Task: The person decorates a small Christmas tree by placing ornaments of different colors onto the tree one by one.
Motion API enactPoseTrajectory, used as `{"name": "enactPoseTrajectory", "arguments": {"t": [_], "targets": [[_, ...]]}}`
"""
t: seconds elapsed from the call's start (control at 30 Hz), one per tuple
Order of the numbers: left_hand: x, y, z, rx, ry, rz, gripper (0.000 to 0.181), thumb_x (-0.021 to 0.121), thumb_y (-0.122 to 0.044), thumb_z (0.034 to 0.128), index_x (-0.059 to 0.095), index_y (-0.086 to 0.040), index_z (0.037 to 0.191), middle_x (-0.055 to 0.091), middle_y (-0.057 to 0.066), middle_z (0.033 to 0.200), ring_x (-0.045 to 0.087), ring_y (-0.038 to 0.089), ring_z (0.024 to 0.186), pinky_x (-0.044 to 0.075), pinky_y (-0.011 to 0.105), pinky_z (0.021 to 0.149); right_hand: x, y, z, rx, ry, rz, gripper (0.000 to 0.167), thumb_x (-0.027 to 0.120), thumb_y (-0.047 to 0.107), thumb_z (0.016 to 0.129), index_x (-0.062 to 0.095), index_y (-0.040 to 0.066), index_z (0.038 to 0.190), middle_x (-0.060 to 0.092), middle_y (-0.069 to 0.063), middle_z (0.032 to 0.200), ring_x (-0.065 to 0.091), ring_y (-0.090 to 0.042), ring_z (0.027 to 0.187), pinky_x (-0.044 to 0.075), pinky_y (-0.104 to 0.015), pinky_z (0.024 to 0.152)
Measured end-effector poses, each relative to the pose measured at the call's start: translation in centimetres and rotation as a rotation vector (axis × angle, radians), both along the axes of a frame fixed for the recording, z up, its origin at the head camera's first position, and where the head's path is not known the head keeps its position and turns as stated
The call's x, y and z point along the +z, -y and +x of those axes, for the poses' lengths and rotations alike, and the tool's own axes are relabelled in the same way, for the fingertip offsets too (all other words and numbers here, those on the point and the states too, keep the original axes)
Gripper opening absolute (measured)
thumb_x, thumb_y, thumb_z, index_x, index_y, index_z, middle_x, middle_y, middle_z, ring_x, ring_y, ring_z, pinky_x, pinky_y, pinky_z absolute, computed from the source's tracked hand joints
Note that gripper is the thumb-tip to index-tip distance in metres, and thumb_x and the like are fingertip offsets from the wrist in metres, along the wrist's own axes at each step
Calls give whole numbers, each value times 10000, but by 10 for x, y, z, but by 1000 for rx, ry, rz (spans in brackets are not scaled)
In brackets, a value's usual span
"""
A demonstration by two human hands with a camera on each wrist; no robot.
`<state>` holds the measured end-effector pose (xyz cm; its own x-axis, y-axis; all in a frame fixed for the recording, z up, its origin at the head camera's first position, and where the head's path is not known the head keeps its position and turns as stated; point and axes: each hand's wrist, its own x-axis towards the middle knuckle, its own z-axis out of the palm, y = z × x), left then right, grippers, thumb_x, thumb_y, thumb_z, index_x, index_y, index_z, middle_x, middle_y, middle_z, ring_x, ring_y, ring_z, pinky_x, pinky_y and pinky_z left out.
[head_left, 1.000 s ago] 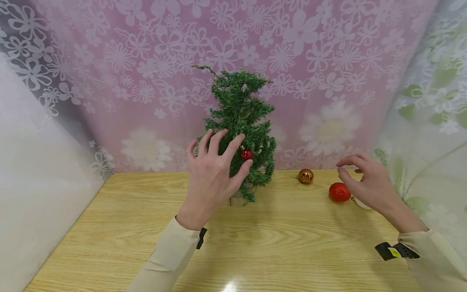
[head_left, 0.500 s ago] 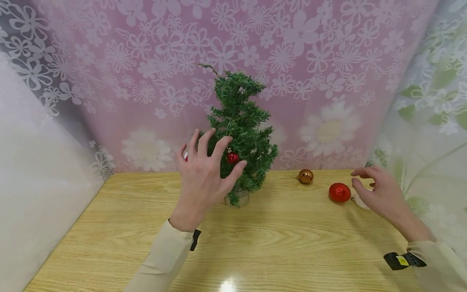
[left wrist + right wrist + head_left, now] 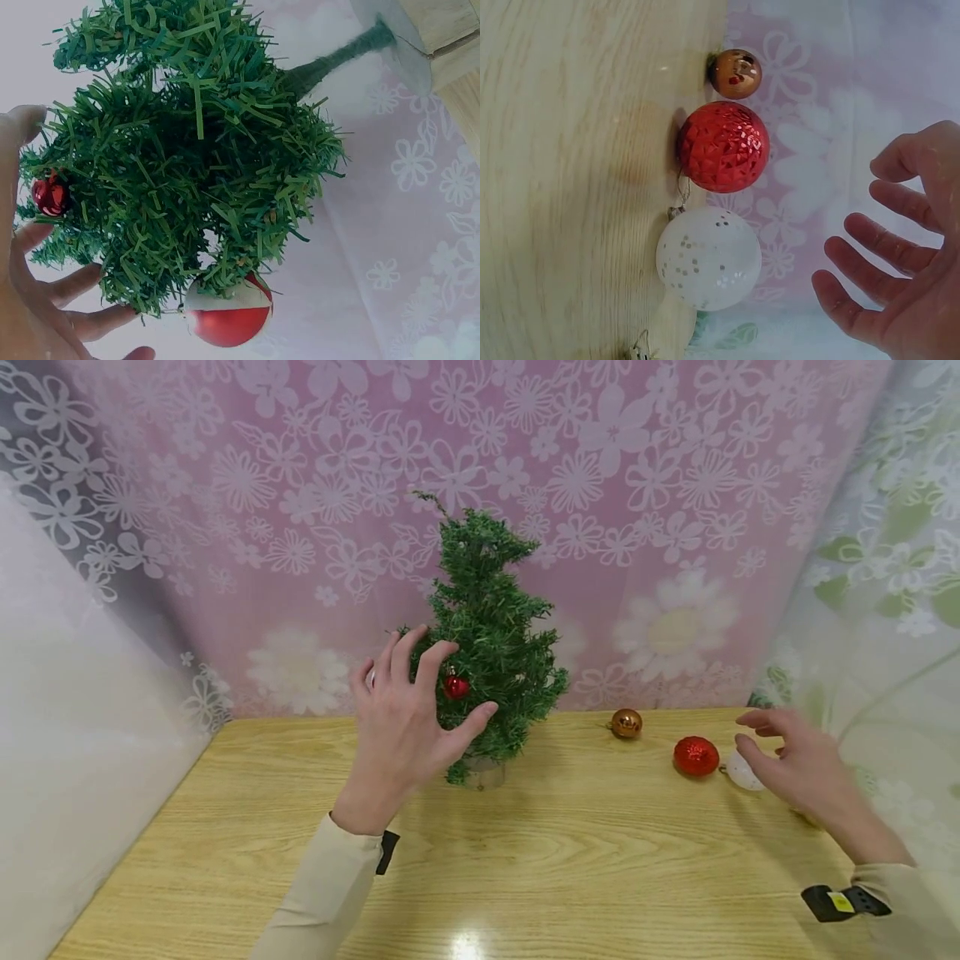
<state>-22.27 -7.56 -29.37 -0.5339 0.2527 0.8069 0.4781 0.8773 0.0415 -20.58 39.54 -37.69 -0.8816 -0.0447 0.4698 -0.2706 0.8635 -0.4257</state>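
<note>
A small green artificial Christmas tree (image 3: 495, 643) stands on a round base (image 3: 486, 774). My left hand (image 3: 401, 718) is at its left side, fingers spread among the branches and thumb apart. A small shiny red ball ornament (image 3: 456, 686) hangs between thumb and forefinger, with no finger visibly round it. In the left wrist view a red and white ball ornament (image 3: 229, 319) hangs by the fingertips. My right hand (image 3: 806, 768) hovers with loosely bent fingers above a white ball ornament with shiny dots (image 3: 709, 257), apart from it and holding nothing.
A faceted red ball (image 3: 696, 757) lies left of the white one, and a small copper ball (image 3: 626, 723) lies farther left. A gold ornament (image 3: 806, 817) is mostly hidden under my right hand. A flowered pink curtain (image 3: 600, 568) hangs behind the wooden table (image 3: 570, 877).
My left hand has moved left, and the tree has turned, its small red ball shifting left too. My right hand has drawn away to the right, uncovering more of the white ball.
</note>
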Motion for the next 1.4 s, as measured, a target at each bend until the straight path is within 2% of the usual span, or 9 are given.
{"name": "enactPoseTrajectory", "arguments": {"t": [0.1, 0.13, 0.27, 0.43, 0.8, 1.2, 1.27, 1.33, 1.4], "targets": [[0, 4, -4, -36, 8, 16, 743, 637, -679, 885, 484, -142, 1375, 493, 186, 1486, 493, 430, 1373, 351, 660, 1055, -2, 5, -5, 22, -14, 67, 253, 695, 118, 934, 674, 38, 1173, 633, -248, 1211, 590, -368, 1001, 432, -199, 665], [0, 6, -6, -52, 10, 25, 746, 629, -682, 889, 479, -133, 1371, 492, 190, 1487, 500, 423, 1366, 352, 666, 1054, -3, 7, -6, 28, -26, 94, 255, 707, 110, 919, 677, 38, 1161, 639, -253, 1204, 609, -401, 990, 448, -235, 654], [-1, 13, -12, -107, 40, 61, 756, 566, -715, 911, 463, -124, 1371, 474, 181, 1500, 520, 380, 1350, 349, 676, 1049, -5, 17, -11, 48, -48, 180, 278, 737, 114, 879, 681, 29, 1138, 628, -265, 1190, 645, -414, 889, 484, -405, 620], [-2, 21, -17, -166, 63, 96, 773, 472, -758, 929, 470, -119, 1365, 463, 167, 1518, 529, 377, 1346, 358, 677, 1051, -5, 25, -16, 54, 22, 232, 327, 754, 139, 880, 675, 6, 1168, 608, -290, 1199, 633, -470, 954, 512, -588, 732], [-5, 39, -32, -333, 174, 203, 757, 495, -729, 933, 486, -72, 1308, 440, 122, 1566, 381, 334, 1501, 288, 686, 1101, -9, 33, -25, 80, 148, 379, 423, 764, 218, 877, 684, 8, 1235, 639, -316, 1204, 647, -510, 984, 552, -607, 765], [-2, 43, -46, -448, 209, 271, 738, 487, -768, 906, 486, -88, 1193, 450, 59, 1581, 438, 313, 1458, 326, 658, 1087, -11, 36, -27, 127, 208, 385, 334, 776, 180, 870, 715, 3, 1147, 667, -268, 1101, 679, -374, 857, 579, -529, 699], [-2, 44, -48, -460, 212, 279, 745, 482, -775, 903, 477, -80, 1170, 456, 63, 1576, 478, 324, 1404, 373, 585, 1010, -11, 36, -27, 129, 216, 386, 331, 785, 169, 860, 717, -3, 1135, 662, -271, 1100, 676, -383, 859, 579, -533, 703], [-3, 45, -50, -469, 218, 288, 751, 480, -782, 900, 465, -71, 1144, 464, 73, 1566, 570, 324, 1190, 375, 507, 892, -11, 36, -28, 130, 221, 386, 328, 793, 163, 852, 719, -6, 1124, 658, -272, 1099, 675, -392, 865, 579, -540, 709], [-3, 45, -51, -477, 229, 298, 758, 483, -782, 897, 453, -60, 1127, 468, 81, 1557, 552, 312, 959, 332, 455, 800, -10, 37, -28, 132, 221, 384, 323, 797, 161, 847, 722, -4, 1115, 657, -265, 1093, 675, -394, 867, 579, -544, 714]]}}
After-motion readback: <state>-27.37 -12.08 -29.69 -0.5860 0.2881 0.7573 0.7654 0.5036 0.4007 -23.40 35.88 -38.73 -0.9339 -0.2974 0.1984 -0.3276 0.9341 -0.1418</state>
